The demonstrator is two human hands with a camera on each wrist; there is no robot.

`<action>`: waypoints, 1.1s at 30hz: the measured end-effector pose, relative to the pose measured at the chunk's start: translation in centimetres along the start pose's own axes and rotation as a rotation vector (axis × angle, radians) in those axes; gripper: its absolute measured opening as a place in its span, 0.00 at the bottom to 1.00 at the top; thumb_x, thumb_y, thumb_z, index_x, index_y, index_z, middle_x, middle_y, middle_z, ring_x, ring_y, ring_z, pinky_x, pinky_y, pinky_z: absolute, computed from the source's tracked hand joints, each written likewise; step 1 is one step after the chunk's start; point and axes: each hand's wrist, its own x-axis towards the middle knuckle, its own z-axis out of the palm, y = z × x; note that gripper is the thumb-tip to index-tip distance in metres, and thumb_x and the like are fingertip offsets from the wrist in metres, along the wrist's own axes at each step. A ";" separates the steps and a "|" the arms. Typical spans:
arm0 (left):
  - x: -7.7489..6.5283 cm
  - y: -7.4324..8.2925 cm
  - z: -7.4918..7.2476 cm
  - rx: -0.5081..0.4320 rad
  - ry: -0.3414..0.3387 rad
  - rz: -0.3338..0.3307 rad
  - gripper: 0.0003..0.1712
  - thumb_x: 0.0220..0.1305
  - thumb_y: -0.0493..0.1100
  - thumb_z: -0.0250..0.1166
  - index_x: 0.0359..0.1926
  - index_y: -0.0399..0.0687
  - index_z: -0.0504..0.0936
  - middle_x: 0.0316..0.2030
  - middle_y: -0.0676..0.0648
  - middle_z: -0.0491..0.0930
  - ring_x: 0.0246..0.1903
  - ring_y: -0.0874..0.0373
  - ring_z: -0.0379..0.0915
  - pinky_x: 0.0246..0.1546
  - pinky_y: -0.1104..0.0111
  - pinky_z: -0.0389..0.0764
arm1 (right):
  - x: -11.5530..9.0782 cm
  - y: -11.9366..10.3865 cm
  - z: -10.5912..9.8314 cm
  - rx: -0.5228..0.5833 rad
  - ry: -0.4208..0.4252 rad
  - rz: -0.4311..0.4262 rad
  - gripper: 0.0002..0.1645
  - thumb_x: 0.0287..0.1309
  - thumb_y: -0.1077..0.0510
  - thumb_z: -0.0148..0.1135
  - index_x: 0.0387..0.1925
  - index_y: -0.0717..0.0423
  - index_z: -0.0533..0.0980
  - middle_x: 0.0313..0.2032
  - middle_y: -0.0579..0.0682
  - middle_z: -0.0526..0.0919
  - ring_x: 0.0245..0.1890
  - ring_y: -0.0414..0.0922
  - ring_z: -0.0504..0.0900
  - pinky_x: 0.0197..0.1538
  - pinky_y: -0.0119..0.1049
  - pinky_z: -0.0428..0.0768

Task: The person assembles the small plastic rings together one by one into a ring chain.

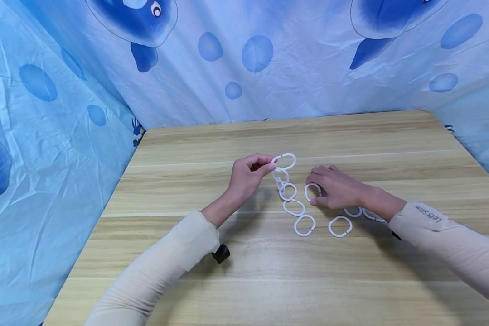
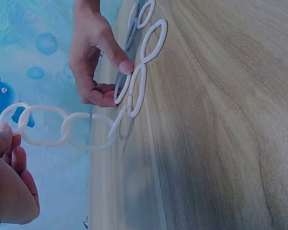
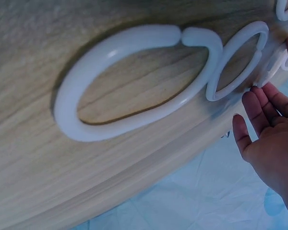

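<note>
My left hand (image 1: 246, 177) pinches the end of a hanging chain of white plastic rings (image 2: 43, 125) between thumb and fingers. Each ring has a small gap. Several interlinked rings slope down from that hand to the table, as the left wrist view shows. To the right, my right hand (image 1: 339, 186) pinches a single white ring (image 1: 306, 194) at the tabletop, thumb on the near side and fingers on the far side. In the right wrist view, the right hand (image 3: 273, 139) shows its palm, with the held ring partly hidden.
Loose white rings lie nearby: one close to the chain's lower end (image 1: 305, 225), one in front of the right hand (image 1: 340, 226), and others partly under the right forearm (image 1: 370, 215). A blue patterned curtain (image 1: 228, 54) borders the wooden table (image 1: 211, 290) at the back and sides.
</note>
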 end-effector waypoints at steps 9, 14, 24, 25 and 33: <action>-0.1 0.0 0.0 -0.002 -0.006 -0.003 0.07 0.58 0.34 0.69 0.38 0.36 0.86 0.35 0.43 0.84 0.29 0.63 0.72 0.29 0.77 0.72 | 0.3 -0.2 -0.5 -0.033 0.051 -0.002 0.28 0.43 0.43 0.71 0.41 0.57 0.79 0.38 0.49 0.78 0.43 0.49 0.75 0.47 0.46 0.67; -0.1 0.1 -0.1 -0.005 -0.012 -0.010 0.08 0.58 0.35 0.69 0.39 0.36 0.86 0.36 0.43 0.84 0.30 0.62 0.73 0.29 0.77 0.72 | 0.7 -0.1 -2.2 0.095 0.150 0.055 0.23 0.44 0.47 0.73 0.39 0.57 0.79 0.32 0.46 0.77 0.35 0.44 0.74 0.42 0.42 0.69; -0.1 0.1 0.1 -0.015 -0.019 -0.006 0.09 0.59 0.36 0.69 0.40 0.35 0.86 0.37 0.42 0.84 0.31 0.62 0.74 0.31 0.77 0.74 | 1.1 -0.3 -5.1 0.431 0.243 0.211 0.21 0.48 0.56 0.72 0.44 0.58 0.77 0.37 0.53 0.79 0.39 0.45 0.74 0.46 0.36 0.70; -0.1 0.1 0.1 -0.016 -0.020 -0.006 0.09 0.59 0.36 0.69 0.39 0.35 0.85 0.37 0.42 0.84 0.31 0.62 0.74 0.31 0.77 0.74 | 1.1 -0.4 -5.2 0.462 0.240 0.244 0.21 0.49 0.56 0.72 0.45 0.58 0.77 0.38 0.54 0.80 0.40 0.45 0.74 0.47 0.35 0.69; -0.2 0.1 0.3 -0.018 -0.025 -0.024 0.07 0.59 0.36 0.69 0.39 0.37 0.86 0.36 0.45 0.84 0.31 0.63 0.74 0.31 0.76 0.74 | 1.6 -1.2 -6.6 0.652 0.294 0.319 0.17 0.54 0.58 0.69 0.46 0.58 0.77 0.36 0.53 0.79 0.39 0.45 0.75 0.44 0.29 0.69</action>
